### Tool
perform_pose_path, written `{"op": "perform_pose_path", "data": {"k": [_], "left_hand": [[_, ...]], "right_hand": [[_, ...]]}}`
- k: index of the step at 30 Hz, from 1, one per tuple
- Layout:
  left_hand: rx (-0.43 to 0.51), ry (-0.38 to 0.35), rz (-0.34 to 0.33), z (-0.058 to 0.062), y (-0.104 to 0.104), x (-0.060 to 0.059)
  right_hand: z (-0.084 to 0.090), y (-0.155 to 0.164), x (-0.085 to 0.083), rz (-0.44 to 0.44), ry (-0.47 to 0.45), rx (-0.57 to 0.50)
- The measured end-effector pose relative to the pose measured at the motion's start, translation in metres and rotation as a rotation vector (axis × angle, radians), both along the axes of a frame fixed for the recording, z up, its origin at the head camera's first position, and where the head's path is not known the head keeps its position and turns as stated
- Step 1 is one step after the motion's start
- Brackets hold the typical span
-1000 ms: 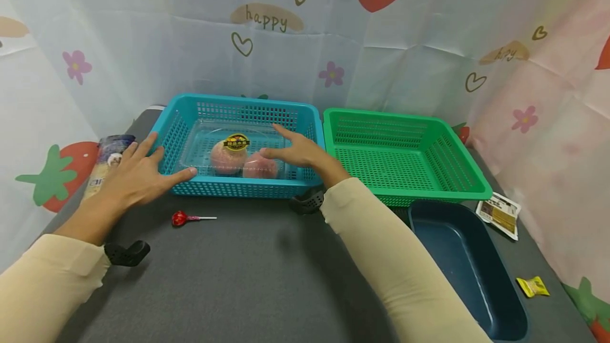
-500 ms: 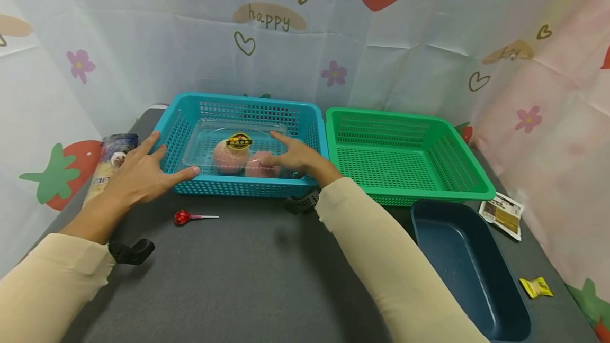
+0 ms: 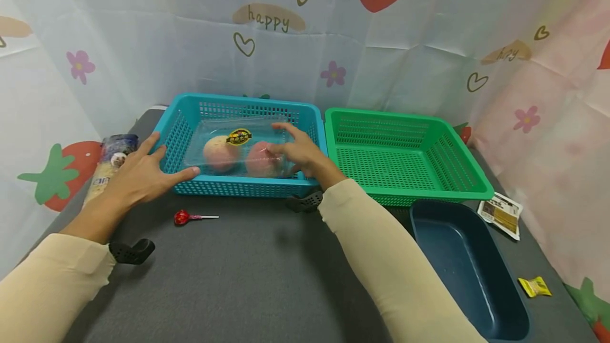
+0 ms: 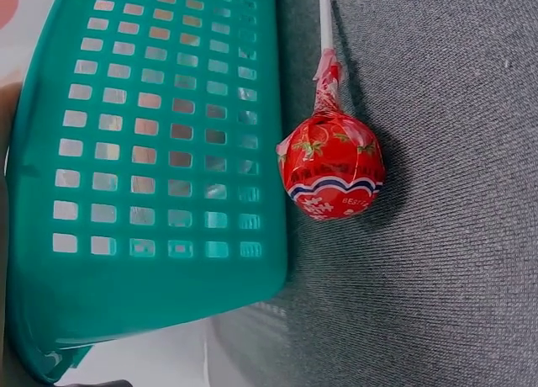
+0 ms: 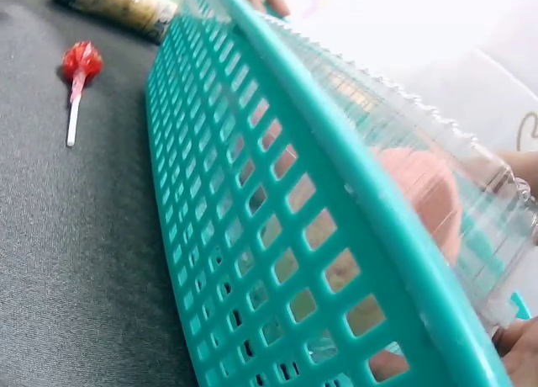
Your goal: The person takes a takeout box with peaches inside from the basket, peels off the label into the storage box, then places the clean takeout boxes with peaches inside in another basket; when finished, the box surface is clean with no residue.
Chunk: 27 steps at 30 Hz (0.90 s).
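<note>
A clear plastic fruit box [image 3: 240, 126] with two pink peaches [image 3: 263, 159] and a black-and-gold label lies in the blue basket [image 3: 238, 188]. My right hand [image 3: 305, 152] holds the box by its right end, index finger over the lid; in the right wrist view the box's crimped edge [image 5: 420, 109] stands above the basket rim. My left hand [image 3: 138, 173] rests at the basket's front left corner, fingers spread along the left rim and thumb toward the front rim. A red lollipop [image 3: 182, 217] lies on the grey table in front of the basket.
To the right stands a green basket [image 3: 483, 195], with a dark blue tray [image 3: 517, 300] in front of it. A white-and-brown packet [image 3: 500, 215] and a yellow-wrapped candy [image 3: 535, 286] lie at the right. A printed bag [image 3: 111, 160] leans beside the blue basket at the left.
My right hand has taken hold of the box's right end. The box has tilted up at that end, and the peaches inside have rolled apart. My left hand has stayed in place.
</note>
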<state>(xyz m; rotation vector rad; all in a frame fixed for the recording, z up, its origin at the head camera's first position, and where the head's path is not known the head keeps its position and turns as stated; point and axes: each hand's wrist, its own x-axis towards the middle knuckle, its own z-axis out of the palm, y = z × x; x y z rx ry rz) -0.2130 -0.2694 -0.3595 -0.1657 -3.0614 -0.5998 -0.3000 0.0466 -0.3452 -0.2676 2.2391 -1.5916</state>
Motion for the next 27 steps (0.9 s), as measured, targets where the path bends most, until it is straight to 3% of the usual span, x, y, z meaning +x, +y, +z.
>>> {"op": "perform_pose_path", "data": {"k": [8,14,22,27], "left_hand": [[-0.003,0.002,-0.004,-0.001,0.001,-0.001],[-0.001,-0.005,-0.002,0.000,0.001,-0.001],[0.010,-0.005,-0.003,0.000,0.000,-0.001],[0.003,-0.008,-0.003,0.000,0.000,-0.002]], "right_hand": [[0.012,0.006,0.005,-0.110,-0.037,-0.188],[0.026,0.017,0.009,-0.140,-0.036,-0.264],[0.048,0.034,0.020,-0.153,-0.021,-0.344],[0.060,0.045,0.031,-0.161,0.009,-0.340]]}}
